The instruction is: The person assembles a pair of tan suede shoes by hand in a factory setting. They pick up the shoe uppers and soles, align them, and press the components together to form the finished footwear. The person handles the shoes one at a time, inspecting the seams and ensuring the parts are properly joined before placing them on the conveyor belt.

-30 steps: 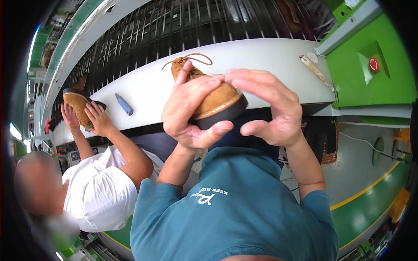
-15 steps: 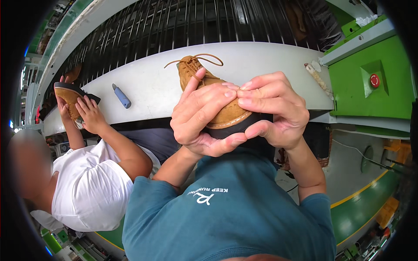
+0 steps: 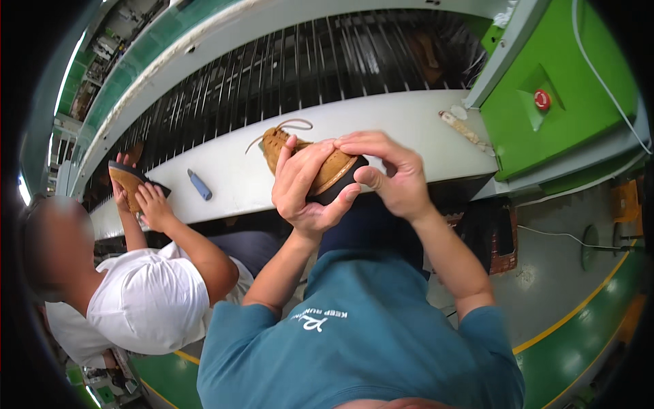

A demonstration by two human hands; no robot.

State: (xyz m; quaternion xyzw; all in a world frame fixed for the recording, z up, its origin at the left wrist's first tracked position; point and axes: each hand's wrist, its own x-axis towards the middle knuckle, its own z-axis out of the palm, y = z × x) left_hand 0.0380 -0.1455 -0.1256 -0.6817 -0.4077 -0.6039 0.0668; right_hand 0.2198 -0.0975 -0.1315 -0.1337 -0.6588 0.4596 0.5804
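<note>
A tan lace-up ankle boot [image 3: 334, 168] with a black sole and pale stitching round its toe is in front of me, toe toward me. My left hand [image 3: 297, 184] is wrapped over the boot's left side, its fingers on the upper and its thumb by the sole. From the right, my right hand [image 3: 394, 172] has its fingertips on top of the toe and its thumb beside the sole's edge. The brown lace [image 3: 293, 125] loops loosely at the far end of the boot. My palms hide part of the sole.
On the white ledge [image 3: 235, 165] lie a blue-handled knife [image 3: 199, 185] and a worn wrapped stick [image 3: 466, 129]. Behind runs a dark roller conveyor [image 3: 272, 82]. At left a co-worker in white holds another tan boot [image 3: 127, 183]. A green machine panel with a red button [image 3: 542, 99] stands at right.
My view has shifted, and the boot with both hands appears smaller and farther left. My right thumb has moved away from the left thumb; earlier they nearly met under the toe.
</note>
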